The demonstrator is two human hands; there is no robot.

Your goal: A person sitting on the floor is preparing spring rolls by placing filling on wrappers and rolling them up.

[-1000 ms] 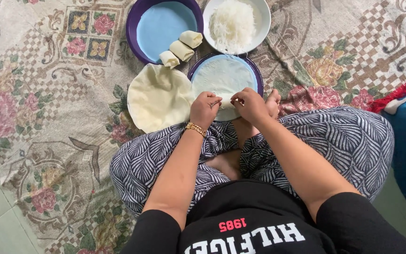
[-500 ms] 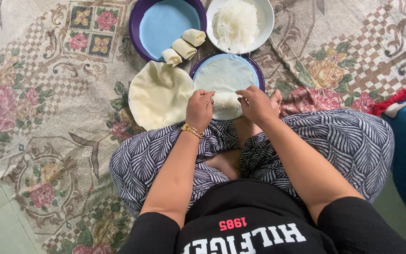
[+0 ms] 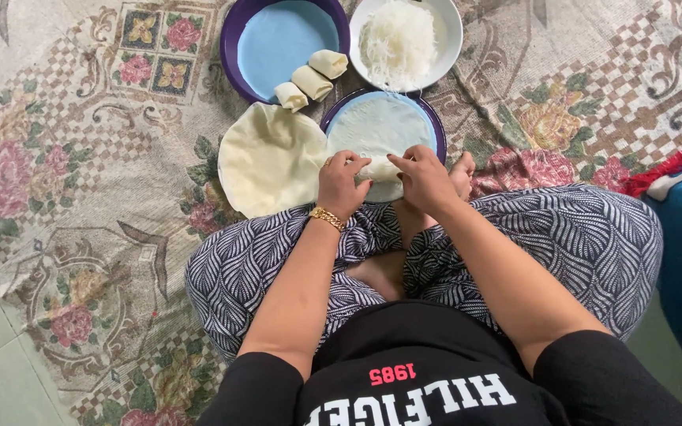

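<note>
Both hands pinch the near edge of a thin round wrapper [image 3: 380, 126]: the left hand [image 3: 341, 183] and right hand [image 3: 424, 180] have their fingertips closed on the folded lip, thumbs tucked under, seemingly so the fold stays tight over the filling.

By size: the floral floor mat [image 3: 80, 158] carries everything within arm's reach. A stack of pale wrappers [image 3: 270, 158] lies beside the purple plate [image 3: 436, 126] that holds the wrapper. Beyond sit a purple tray [image 3: 238, 47] with three finished rolls [image 3: 311, 79] and a white bowl of noodles [image 3: 404, 39]. No packages or labels show.
</note>
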